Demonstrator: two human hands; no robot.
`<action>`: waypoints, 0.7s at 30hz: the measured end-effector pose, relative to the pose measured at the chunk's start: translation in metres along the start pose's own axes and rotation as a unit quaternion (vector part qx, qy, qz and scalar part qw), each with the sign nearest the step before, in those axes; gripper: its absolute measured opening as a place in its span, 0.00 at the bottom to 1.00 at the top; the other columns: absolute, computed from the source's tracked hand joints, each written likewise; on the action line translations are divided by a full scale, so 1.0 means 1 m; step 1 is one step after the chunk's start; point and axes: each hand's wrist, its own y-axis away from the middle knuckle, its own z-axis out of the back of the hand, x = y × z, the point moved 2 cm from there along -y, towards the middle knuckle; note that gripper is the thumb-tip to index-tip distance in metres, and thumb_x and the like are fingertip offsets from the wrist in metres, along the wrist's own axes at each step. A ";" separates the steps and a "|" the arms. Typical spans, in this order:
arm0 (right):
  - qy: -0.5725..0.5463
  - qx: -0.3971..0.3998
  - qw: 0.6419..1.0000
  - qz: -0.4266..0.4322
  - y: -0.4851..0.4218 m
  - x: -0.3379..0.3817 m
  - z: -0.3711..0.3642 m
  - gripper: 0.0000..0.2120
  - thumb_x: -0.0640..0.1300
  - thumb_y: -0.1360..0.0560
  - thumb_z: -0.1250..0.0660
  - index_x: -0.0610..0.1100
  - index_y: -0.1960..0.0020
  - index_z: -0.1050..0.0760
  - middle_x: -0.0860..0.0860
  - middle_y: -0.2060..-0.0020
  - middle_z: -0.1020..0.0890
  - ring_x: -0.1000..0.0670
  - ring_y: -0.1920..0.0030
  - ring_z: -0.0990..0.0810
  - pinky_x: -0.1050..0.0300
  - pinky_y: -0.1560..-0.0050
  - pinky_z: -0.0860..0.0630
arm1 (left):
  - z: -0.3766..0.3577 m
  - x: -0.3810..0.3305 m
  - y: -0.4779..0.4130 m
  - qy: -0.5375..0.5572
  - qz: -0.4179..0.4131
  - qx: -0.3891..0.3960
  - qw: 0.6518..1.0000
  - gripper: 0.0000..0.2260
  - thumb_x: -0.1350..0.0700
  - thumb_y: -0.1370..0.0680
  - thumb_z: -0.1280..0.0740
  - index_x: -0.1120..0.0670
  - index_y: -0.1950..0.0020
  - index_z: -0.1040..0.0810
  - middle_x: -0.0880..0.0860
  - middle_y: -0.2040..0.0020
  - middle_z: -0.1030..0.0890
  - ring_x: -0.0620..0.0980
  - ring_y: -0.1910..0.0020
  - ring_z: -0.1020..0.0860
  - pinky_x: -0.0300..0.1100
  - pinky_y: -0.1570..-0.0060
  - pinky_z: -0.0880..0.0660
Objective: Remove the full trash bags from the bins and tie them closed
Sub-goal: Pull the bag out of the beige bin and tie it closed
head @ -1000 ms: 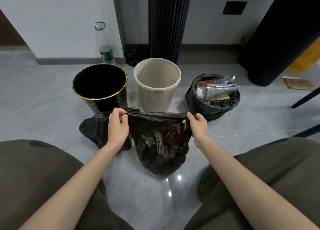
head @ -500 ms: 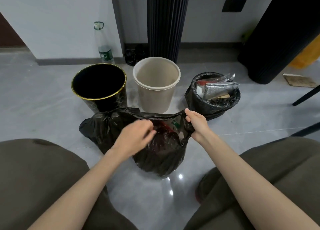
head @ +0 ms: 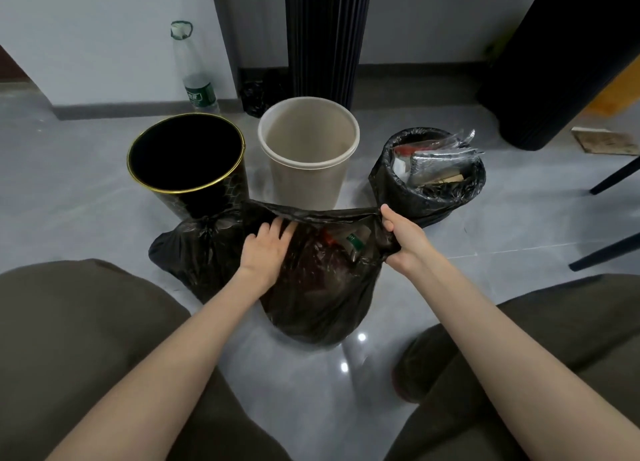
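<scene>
Right hand (head: 403,240): fingers curled tight, pinching the rim of the open trash bag (head: 322,287).
Left hand (head: 266,249): fingers nearly straight, touching the bag's mouth.
Open trash bag: on the floor, just in front of the beige bin (head: 308,162).

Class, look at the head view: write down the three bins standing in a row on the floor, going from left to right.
black bin with a gold rim → beige bin → bag-lined bin full of trash
</scene>
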 end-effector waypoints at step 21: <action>-0.162 0.007 0.982 -0.102 0.013 0.010 -0.019 0.18 0.43 0.20 0.40 0.42 0.68 0.34 0.49 0.81 0.28 0.48 0.80 0.22 0.38 0.43 0.30 | 0.002 0.028 -0.024 0.007 0.088 -0.006 0.996 0.29 0.56 0.22 0.36 0.52 0.25 0.48 0.53 0.48 0.19 0.54 0.49 0.20 0.44 0.61 0.30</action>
